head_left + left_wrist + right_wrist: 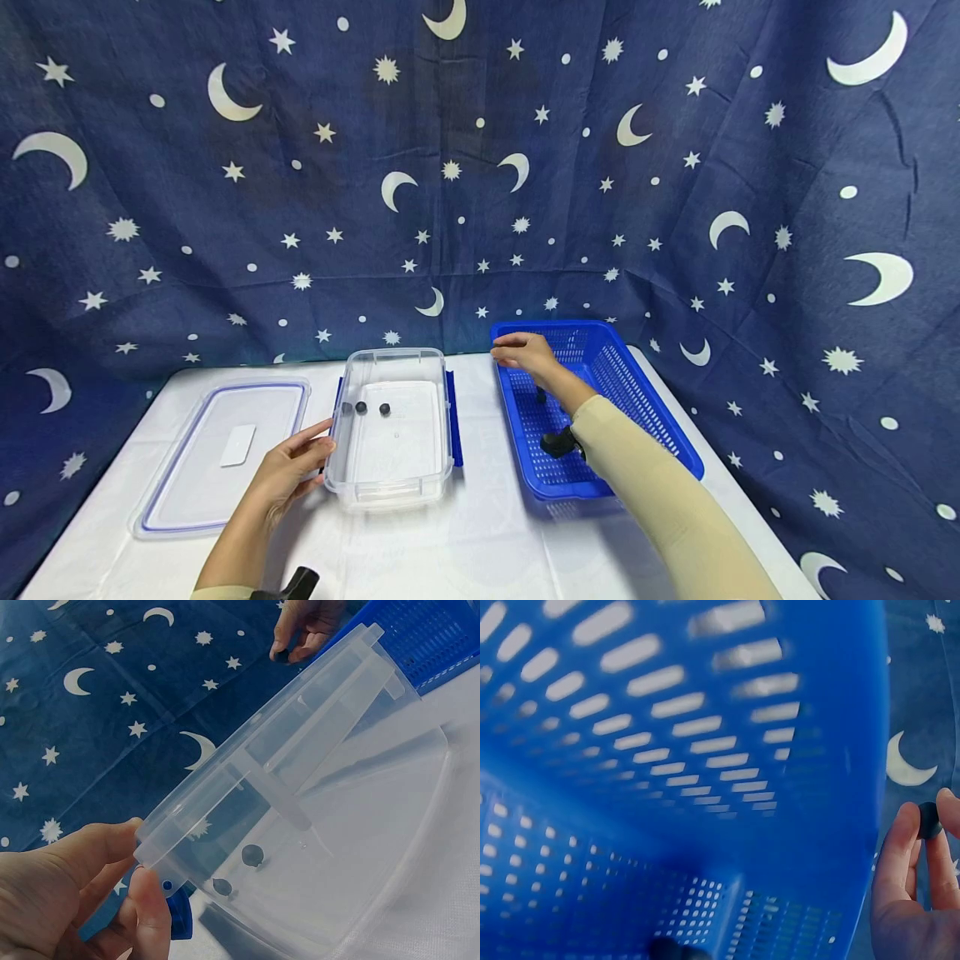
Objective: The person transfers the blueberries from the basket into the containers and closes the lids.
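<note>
White table (480, 542); left hand (288, 471) grips clear tub (390, 429); only wrist views show right hand (919, 877) pinching dark bead (929, 820).

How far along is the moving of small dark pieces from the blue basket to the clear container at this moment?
Done: three small dark pieces lie in the clear container. In hand: the right hand pinches another dark piece at the blue basket rim, while the left hand grips the container's edge. Left: at least one dark piece lies in the basket, and the lid lies aside.

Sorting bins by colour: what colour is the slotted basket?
Blue; the basket shows best in the head view.
</note>
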Available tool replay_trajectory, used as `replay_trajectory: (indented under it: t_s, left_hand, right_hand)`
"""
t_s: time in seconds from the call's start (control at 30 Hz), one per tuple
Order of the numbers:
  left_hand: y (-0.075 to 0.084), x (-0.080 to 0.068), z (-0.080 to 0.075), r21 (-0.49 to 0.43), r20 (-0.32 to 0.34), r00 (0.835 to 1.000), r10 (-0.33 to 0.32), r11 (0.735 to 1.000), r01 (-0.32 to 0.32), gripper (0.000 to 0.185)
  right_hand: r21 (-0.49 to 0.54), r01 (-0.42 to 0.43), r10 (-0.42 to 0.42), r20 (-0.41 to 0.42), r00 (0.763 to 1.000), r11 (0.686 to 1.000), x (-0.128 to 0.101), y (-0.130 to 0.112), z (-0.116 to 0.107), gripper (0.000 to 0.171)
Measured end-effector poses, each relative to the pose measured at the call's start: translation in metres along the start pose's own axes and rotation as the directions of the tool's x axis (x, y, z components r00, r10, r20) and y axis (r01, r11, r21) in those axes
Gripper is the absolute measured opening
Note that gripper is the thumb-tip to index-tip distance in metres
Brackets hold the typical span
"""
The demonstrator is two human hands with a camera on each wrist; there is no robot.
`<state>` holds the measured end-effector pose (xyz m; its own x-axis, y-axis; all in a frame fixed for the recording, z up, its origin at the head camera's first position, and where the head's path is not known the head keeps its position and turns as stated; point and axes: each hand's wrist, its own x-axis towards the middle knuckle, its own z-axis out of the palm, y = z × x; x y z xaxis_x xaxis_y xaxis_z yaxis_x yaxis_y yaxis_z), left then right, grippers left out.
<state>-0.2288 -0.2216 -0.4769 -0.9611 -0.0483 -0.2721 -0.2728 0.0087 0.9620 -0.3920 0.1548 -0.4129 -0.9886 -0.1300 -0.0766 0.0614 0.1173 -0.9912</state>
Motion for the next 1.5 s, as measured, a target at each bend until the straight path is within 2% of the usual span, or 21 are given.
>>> replay_trajectory:
  t_s: [0.43, 0.6, 0.93, 1.3, 1.5]
  left_hand:
    - [0.000, 0.001, 0.000, 0.005, 0.005, 1.000, -0.003, 1.000, 0.003, 0.056]
    - [0.000, 0.001, 0.000, -0.002, 0.003, 1.000, 0.001, 1.000, -0.001, 0.055]
    - [0.000, 0.001, 0.001, 0.008, 0.001, 1.000, 0.002, 1.000, -0.002, 0.057]
    - [-0.001, 0.002, -0.001, 0.012, 0.004, 1.000, 0.001, 1.000, -0.001, 0.057]
    - [-0.003, 0.004, -0.002, 0.009, 0.010, 1.000, -0.003, 1.000, 0.003, 0.057]
  right_hand:
    - [-0.019, -0.005, 0.006, 0.073, 0.997, 1.000, -0.005, -0.005, 0.026, 0.034]
    - [-0.008, -0.019, 0.020, 0.075, 0.997, 1.000, -0.003, -0.005, 0.030, 0.034]
    - [-0.031, -0.014, 0.017, 0.099, 0.995, 0.999, -0.007, -0.020, 0.037, 0.034]
    - [0.013, -0.012, 0.011, 0.123, 0.992, 1.000, -0.005, -0.029, 0.061, 0.034]
    - [-0.001, 0.000, 0.000, 0.163, 0.987, 1.000, -0.001, -0.027, 0.078, 0.036]
